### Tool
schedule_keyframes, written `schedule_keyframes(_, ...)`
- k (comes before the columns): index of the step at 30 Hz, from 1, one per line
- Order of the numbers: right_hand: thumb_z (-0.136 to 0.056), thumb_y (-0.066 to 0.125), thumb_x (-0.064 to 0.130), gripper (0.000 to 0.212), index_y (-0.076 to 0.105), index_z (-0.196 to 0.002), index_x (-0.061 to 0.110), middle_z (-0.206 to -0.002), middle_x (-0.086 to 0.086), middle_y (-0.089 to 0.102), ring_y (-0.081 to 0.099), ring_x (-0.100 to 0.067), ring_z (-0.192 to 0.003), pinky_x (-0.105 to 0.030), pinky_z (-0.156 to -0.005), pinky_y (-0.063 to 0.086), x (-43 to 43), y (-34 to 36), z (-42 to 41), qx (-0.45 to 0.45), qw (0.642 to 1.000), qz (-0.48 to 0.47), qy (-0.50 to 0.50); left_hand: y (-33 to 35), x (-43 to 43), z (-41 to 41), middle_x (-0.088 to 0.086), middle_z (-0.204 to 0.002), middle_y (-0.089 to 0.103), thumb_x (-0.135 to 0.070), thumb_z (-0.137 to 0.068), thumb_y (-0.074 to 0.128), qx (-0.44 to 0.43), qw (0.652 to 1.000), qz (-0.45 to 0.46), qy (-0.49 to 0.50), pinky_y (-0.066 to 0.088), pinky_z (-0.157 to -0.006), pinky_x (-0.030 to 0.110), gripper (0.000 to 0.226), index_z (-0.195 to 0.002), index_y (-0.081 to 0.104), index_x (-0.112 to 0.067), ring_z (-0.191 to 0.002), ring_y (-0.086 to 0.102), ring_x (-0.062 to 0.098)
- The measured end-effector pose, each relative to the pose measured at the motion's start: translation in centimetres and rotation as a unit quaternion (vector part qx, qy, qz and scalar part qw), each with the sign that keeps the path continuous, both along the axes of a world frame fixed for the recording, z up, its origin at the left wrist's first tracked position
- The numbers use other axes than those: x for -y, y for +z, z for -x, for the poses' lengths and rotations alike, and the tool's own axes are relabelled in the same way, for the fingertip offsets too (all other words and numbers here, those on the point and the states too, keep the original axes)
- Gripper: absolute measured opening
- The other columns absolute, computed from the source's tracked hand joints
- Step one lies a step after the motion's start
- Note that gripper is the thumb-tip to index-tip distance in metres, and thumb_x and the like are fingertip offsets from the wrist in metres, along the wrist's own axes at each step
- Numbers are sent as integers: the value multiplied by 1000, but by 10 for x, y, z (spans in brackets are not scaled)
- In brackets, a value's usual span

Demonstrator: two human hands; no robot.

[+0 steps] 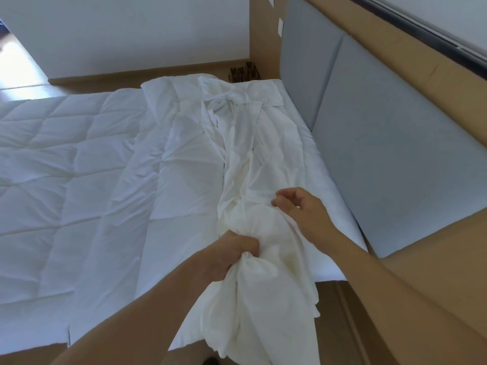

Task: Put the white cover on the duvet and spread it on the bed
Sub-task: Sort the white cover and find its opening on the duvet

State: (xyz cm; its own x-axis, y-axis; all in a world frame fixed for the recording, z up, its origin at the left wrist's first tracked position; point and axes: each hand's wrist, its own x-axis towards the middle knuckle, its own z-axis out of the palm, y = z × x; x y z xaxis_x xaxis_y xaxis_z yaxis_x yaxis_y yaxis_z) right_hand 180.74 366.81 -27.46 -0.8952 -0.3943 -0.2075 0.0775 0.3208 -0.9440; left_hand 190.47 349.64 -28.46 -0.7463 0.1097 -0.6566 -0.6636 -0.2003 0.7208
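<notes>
The quilted white duvet [66, 164] lies flat across the bed, reaching to the left. The white cover [245, 159] lies bunched in a long crumpled strip along the head end, from the far corner toward me, and hangs off the near edge. My left hand [232, 254] grips a gathered bunch of the cover at the bed's near edge. My right hand [295, 206] hovers just above the cover a little farther along, fingers loosely curled, holding nothing that I can see.
A grey padded headboard [369, 154] runs along the right, set in a tan wooden frame [434, 246]. A white wall and wooden skirting [147, 75] stand beyond the bed. Wooden floor [334, 325] shows at the near right.
</notes>
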Motion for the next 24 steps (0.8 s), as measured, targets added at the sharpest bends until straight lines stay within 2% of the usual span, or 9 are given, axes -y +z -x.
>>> schedule_keyframes(3, -76, 76, 56, 51, 63, -120, 33, -116, 15, 68, 65, -9, -106, -29, -95, 51, -25, -20, -13, 46, 992, -30, 110, 2, 6, -5, 9, -69, 63, 1, -56, 57, -14, 999, -22, 23, 49, -50, 26, 29, -82, 69, -3, -57, 63, 20)
schedule_keyframes(5, -76, 76, 57, 48, 65, -115, 31, -108, 14, 70, 65, -6, -97, -22, -87, 52, -29, -29, -23, 46, 983, -80, 158, 3, 7, -6, 9, -69, 62, 0, -56, 56, -22, 999, -18, 32, 49, -50, 26, 28, -81, 69, -3, -57, 62, 20)
schedule_keyframes(7, -88, 69, 42, 22, 69, -89, 21, -80, 12, 70, 64, -5, -72, -18, -68, 47, -28, -30, -22, -1, 987, -98, 129, 2, 8, -6, 9, -73, 63, -1, -54, 58, -19, 1000, 5, 17, 51, -52, 28, 28, -79, 70, -6, -62, 63, 22)
schedule_keyframes(8, -91, 67, 35, 26, 66, -74, 15, -65, 11, 65, 58, -4, -59, -18, -61, 43, -27, -25, -18, -10, 991, -91, 99, 2, 9, -6, 10, -79, 65, -2, -53, 59, -19, 1000, 22, -4, 53, -57, 30, 35, -86, 70, -6, -70, 65, 24)
schedule_keyframes(10, -89, 70, 33, 43, 54, -60, 6, -54, 5, 51, 45, -4, -48, -16, -52, 36, -24, -10, -10, -2, 997, -48, 56, 3, 10, -6, 10, -92, 69, -5, -52, 60, -14, 996, 61, -58, 56, -68, 34, 52, -103, 68, -7, -84, 67, 27)
schedule_keyframes(13, -87, 70, 39, 54, 35, -54, 16, -49, 6, 31, 29, -6, -44, -15, -45, 27, -5, 19, -5, -33, 996, -37, 81, 11, 1, -6, 4, -87, 69, -5, -54, 58, -15, 987, 83, -136, 57, -68, 31, 50, -102, 67, -14, -80, 67, 20)
schedule_keyframes(17, -91, 66, 43, 58, 29, -52, 20, -43, 12, 27, 28, -6, -42, -16, -46, 28, 24, 23, -6, -100, 990, -74, 72, 12, -7, -10, 8, -92, 72, -8, -60, 67, -17, 998, 17, -52, 56, -71, 35, 50, -110, 68, -9, -83, 70, 25)
schedule_keyframes(21, -95, 60, 43, 53, 40, -53, 18, -42, 16, 42, 42, -1, -44, -17, -53, 36, 46, 14, -24, -25, 997, -33, 65, 8, -9, -13, 19, -117, 69, -27, -83, 70, -36, 996, -79, 15, 57, -84, 38, 49, -126, 63, -5, -107, 68, 33)
schedule_keyframes(24, -97, 54, 48, 45, 55, -67, 14, -65, 1, 55, 53, -13, -65, -27, -64, 46, 44, 13, -26, 158, 983, 90, -18, 2, -13, -15, 19, -121, 68, -18, -79, 79, -28, 997, -55, 55, 56, -88, 44, 51, -126, 64, -7, -111, 67, 36)
